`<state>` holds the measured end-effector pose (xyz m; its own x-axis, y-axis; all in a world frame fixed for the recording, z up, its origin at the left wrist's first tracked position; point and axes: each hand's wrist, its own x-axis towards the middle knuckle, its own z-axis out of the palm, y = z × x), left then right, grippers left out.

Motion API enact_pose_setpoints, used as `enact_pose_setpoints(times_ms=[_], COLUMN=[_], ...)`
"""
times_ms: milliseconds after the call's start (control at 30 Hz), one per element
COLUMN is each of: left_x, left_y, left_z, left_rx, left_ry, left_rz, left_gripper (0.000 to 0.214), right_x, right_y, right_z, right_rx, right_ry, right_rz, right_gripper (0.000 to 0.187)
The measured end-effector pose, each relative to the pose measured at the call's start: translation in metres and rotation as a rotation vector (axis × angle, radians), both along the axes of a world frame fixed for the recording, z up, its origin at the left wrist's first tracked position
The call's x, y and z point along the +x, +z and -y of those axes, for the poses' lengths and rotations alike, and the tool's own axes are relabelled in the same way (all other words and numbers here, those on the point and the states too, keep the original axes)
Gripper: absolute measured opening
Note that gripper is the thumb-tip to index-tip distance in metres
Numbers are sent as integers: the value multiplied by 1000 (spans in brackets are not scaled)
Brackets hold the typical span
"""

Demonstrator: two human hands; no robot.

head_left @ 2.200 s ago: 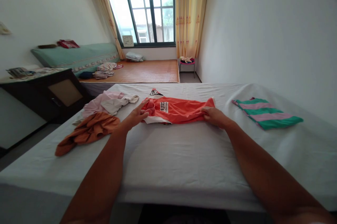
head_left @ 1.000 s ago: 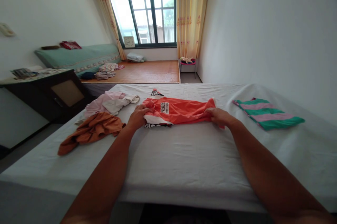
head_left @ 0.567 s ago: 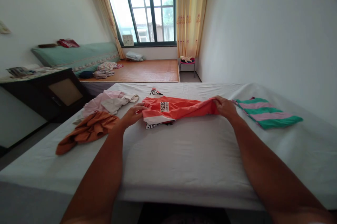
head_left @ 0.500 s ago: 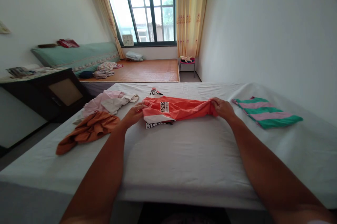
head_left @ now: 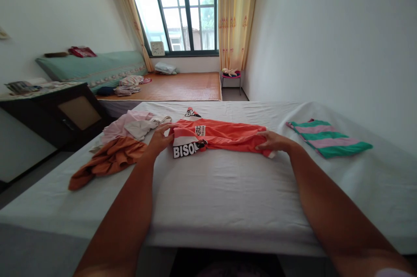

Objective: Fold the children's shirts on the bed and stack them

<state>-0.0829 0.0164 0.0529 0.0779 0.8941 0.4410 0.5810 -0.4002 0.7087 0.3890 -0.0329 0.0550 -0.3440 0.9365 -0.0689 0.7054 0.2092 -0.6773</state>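
Note:
An orange-red T-shirt with white patches and black-and-white lettering lies folded lengthwise across the bed, its sleeves at the left. One sleeve, printed "BISON", points toward me; the other sticks out at the far side. My left hand is closed on the shirt's left edge, its fingertips partly hidden. At the right end, my right hand pinches the hem between thumb and fingers. To the right lies a folded green-and-pink striped garment. Left of my left hand are a crumpled brown garment and a pale pink and cream heap.
The white-sheeted bed spans the foreground, with a wall on the right. Behind it stand a second bed with a brown mat, a dark cabinet at left, and a small pink stool below the curtain.
The shirt's near edge has flattened onto the bed, and the near sleeve has opened out to show its lettering. My left hand has shifted slightly left; the right has regripped lower at the hem.

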Motion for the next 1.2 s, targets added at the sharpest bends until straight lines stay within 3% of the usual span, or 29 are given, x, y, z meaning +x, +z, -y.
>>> enact_pose_setpoints(times_ms=[167, 267, 333, 433, 500, 567, 700, 800, 867, 1033, 1200], left_x=[-5, 2, 10, 13, 6, -7, -24, -16, -10, -22, -34], left_y=[4, 7, 12, 20, 25, 28, 28, 28, 27, 15, 0], left_z=[2, 4, 7, 14, 20, 26, 42, 45, 38, 5, 0], left_rx=[93, 89, 58, 10, -29, -174, -667, -805, -762, -520, -564], left_ry=[-166, -216, -159, -34, -24, -112, -372, -429, -369, 15, 173], left_rz=[-294, -292, -148, 297, 550, 613, 388, 354, 461, 708, 410], left_gripper=[37, 29, 24, 29, 35, 37, 35, 35, 40, 51, 49], right_x=[6, 5, 3, 3, 6, 11, 10, 9, 12, 28, 29], right_y=[-9, -12, -10, 1, 13, 24, 36, 34, 28, 3, -12], right_z=[-8, -12, -12, -6, 2, 12, 26, 26, 22, 3, -10], right_rx=[97, 157, 202, 213, 185, 88, -227, -311, -282, -93, 70], right_ry=[-19, -96, -192, -327, -340, -238, 127, 193, 122, -279, -454], right_rz=[25, -65, -169, -446, -610, -622, -357, -304, -351, -409, -159], right_gripper=[33, 30, 31, 37, 39, 36, 35, 37, 41, 48, 41])
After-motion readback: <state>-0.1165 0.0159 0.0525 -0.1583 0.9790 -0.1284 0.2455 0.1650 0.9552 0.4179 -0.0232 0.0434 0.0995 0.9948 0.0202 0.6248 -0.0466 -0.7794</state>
